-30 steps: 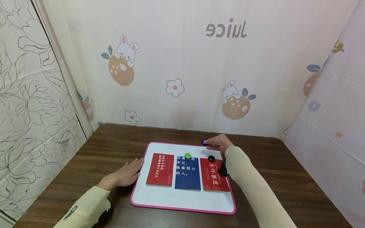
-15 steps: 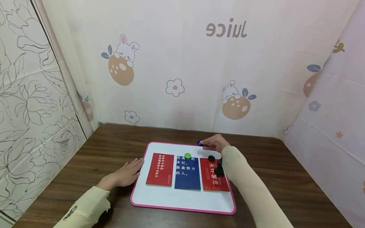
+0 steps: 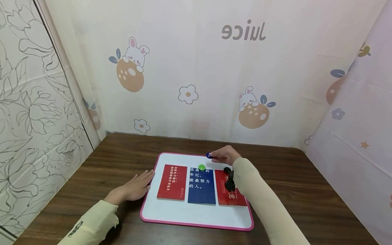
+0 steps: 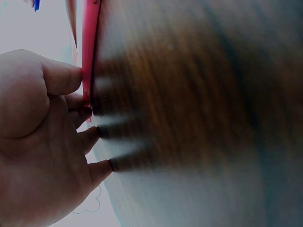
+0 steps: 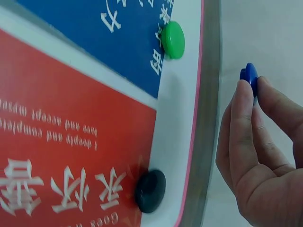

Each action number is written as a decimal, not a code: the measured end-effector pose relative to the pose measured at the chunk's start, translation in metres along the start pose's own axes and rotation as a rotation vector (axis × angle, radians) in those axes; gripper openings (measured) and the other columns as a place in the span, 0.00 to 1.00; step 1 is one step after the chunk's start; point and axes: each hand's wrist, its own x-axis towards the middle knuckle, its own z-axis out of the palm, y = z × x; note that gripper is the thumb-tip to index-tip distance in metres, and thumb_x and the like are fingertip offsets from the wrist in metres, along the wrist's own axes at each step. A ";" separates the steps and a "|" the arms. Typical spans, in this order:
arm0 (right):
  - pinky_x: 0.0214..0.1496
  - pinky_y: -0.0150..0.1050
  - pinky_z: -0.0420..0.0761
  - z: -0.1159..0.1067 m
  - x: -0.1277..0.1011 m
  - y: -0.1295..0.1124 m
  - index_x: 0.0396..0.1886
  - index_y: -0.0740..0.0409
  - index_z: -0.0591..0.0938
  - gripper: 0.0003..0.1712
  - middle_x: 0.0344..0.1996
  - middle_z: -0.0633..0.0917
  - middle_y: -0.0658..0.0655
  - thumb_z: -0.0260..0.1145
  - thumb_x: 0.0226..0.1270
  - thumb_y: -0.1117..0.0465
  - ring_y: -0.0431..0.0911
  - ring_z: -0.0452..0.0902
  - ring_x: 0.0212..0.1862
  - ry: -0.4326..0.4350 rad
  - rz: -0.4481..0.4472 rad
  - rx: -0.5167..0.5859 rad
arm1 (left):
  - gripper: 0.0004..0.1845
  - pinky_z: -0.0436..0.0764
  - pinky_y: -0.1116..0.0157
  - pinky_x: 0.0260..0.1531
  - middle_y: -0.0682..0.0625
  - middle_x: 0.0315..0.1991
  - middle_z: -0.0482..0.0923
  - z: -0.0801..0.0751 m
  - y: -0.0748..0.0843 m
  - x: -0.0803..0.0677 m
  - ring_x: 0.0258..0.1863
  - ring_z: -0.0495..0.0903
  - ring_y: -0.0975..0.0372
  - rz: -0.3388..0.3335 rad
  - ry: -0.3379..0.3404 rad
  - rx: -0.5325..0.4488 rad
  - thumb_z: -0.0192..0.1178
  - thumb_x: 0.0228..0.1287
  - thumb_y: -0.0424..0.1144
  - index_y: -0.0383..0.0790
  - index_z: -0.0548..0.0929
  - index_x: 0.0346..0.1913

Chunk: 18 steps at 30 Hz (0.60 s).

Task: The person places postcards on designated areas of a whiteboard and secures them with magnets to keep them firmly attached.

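Between thumb and fingertips, my right hand (image 3: 226, 155) pinches a round blue magnet (image 5: 251, 78) above the far edge of the pink-rimmed whiteboard (image 3: 196, 216). A green magnet (image 3: 201, 167) sits on the top edge of the blue card (image 3: 201, 192), and a black magnet (image 3: 227, 170) on the top of the right red card (image 3: 223, 199), partly covered by my right wrist camera. The left red card (image 3: 172, 182) bears no magnet. My left hand (image 3: 136, 186) lies with fingers extended, its fingertips touching the board's left rim.
The whiteboard lies flat on a dark wooden table (image 3: 294, 190). Behind the table hangs a curtain (image 3: 202, 68) printed with rabbits and flowers. A wall panel (image 3: 36, 112) with flower line drawings stands at the left.
My right hand has moved left along the board's far edge with the blue magnet still pinched. The left hand, cards and other magnets have stayed in place.
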 end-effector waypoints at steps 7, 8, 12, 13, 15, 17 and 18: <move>0.40 0.38 0.82 0.011 0.002 0.000 0.43 0.69 0.85 0.14 0.33 0.85 0.63 0.71 0.59 0.65 0.47 0.83 0.29 -0.006 0.005 0.005 | 0.33 0.43 0.38 0.65 0.35 0.72 0.52 0.000 -0.001 -0.001 0.72 0.47 0.42 -0.005 0.000 0.002 0.52 0.70 0.39 0.32 0.56 0.73; 0.39 0.38 0.82 0.012 0.002 0.000 0.43 0.69 0.85 0.14 0.33 0.85 0.63 0.71 0.59 0.65 0.47 0.83 0.29 -0.010 0.000 0.005 | 0.33 0.43 0.38 0.65 0.35 0.72 0.52 0.000 -0.001 -0.001 0.72 0.47 0.42 -0.003 0.001 0.003 0.52 0.70 0.39 0.32 0.56 0.73; 0.39 0.38 0.83 0.016 0.003 0.000 0.42 0.69 0.85 0.13 0.32 0.85 0.63 0.71 0.58 0.66 0.47 0.84 0.29 -0.021 -0.008 0.003 | 0.33 0.43 0.38 0.65 0.35 0.72 0.52 0.000 0.000 0.000 0.72 0.47 0.42 0.003 0.001 0.002 0.52 0.70 0.39 0.32 0.56 0.73; 0.39 0.38 0.83 0.018 0.002 0.000 0.42 0.69 0.85 0.13 0.32 0.85 0.63 0.71 0.58 0.66 0.47 0.84 0.29 -0.023 -0.007 0.002 | 0.33 0.43 0.38 0.65 0.35 0.72 0.52 0.000 0.000 0.000 0.72 0.47 0.41 0.004 0.000 0.001 0.52 0.70 0.39 0.32 0.56 0.73; 0.39 0.38 0.83 0.020 0.001 0.000 0.42 0.69 0.85 0.13 0.32 0.85 0.63 0.71 0.58 0.66 0.47 0.84 0.29 -0.025 -0.001 0.008 | 0.33 0.43 0.38 0.65 0.35 0.72 0.52 0.000 0.000 0.000 0.72 0.47 0.41 0.004 -0.001 0.001 0.52 0.70 0.39 0.32 0.56 0.73; 0.39 0.38 0.82 0.023 0.000 0.000 0.42 0.69 0.85 0.13 0.33 0.85 0.63 0.71 0.58 0.66 0.48 0.84 0.30 -0.030 -0.002 0.003 | 0.33 0.43 0.38 0.65 0.35 0.72 0.52 0.000 0.000 -0.001 0.72 0.47 0.42 0.002 -0.004 0.004 0.52 0.70 0.39 0.32 0.56 0.73; 0.39 0.38 0.82 0.024 0.000 0.000 0.42 0.69 0.85 0.13 0.33 0.85 0.63 0.71 0.58 0.66 0.48 0.84 0.30 -0.032 -0.002 0.000 | 0.32 0.44 0.38 0.65 0.36 0.72 0.52 0.000 -0.001 -0.001 0.72 0.46 0.42 0.001 -0.005 0.006 0.52 0.70 0.39 0.32 0.56 0.73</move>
